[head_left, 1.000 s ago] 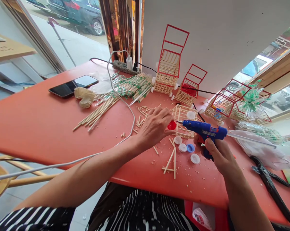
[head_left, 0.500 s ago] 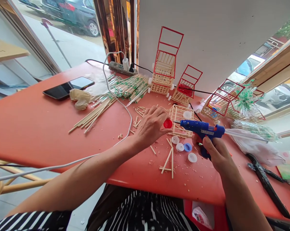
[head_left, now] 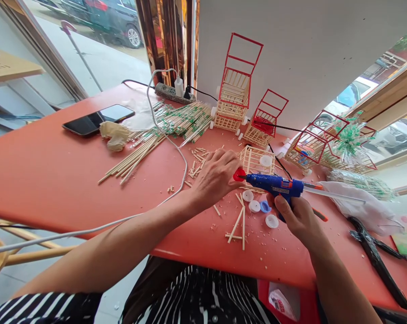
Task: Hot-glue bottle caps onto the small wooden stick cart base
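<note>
**Glue gun tip meets a red cap at frame centre**

The left hand (head_left: 217,177) has its grip pinched on a small red cap (head_left: 239,175), holding it just above the surface (head_left: 55,180) slightly right of the frame's centre. The right hand (head_left: 296,218) is wrapped shut around the handle of a blue glue gun (head_left: 274,184), which lies level and points left; its nozzle touches the red cap, so the cap sits right at the fingertips of the left hand and to the left of the right hand, a gun's length away.

Just below the gun lie loose bottle caps (head_left: 257,207), white and blue, beside a few cut sticks (head_left: 239,222). Directly behind the cap stands a small stick basket (head_left: 255,159). Further up, against the white wall, stand red-framed stick carts (head_left: 235,90). A heap of long sticks (head_left: 163,132) spreads toward the upper left, with a phone (head_left: 93,120) beyond it. Black pliers (head_left: 375,252) lie at the lower right.
</note>
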Action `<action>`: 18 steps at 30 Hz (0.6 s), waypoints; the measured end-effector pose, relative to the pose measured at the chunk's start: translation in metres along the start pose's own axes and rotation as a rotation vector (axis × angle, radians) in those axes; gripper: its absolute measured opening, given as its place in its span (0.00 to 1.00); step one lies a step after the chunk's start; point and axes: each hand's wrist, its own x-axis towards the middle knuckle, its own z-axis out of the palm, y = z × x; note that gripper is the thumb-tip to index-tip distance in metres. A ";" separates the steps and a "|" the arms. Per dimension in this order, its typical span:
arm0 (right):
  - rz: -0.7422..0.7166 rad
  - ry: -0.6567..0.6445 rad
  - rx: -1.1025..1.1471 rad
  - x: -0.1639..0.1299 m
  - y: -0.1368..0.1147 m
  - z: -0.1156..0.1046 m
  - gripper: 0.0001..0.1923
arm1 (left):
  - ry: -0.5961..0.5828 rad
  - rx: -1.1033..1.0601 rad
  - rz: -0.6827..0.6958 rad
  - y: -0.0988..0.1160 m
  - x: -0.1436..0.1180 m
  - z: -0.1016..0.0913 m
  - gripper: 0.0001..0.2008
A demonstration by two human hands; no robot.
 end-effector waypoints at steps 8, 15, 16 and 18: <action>0.065 0.003 -0.088 -0.003 0.006 0.002 0.39 | 0.005 0.011 -0.003 0.001 0.001 0.000 0.17; 0.055 0.026 -0.093 -0.003 0.007 0.004 0.38 | 0.026 0.016 0.012 0.002 0.001 0.002 0.17; 0.053 0.027 -0.094 -0.003 0.007 0.004 0.38 | 0.026 0.016 0.015 0.001 0.001 0.002 0.17; 0.050 0.020 -0.094 -0.003 0.007 0.004 0.37 | 0.025 0.016 0.021 0.001 0.000 0.002 0.17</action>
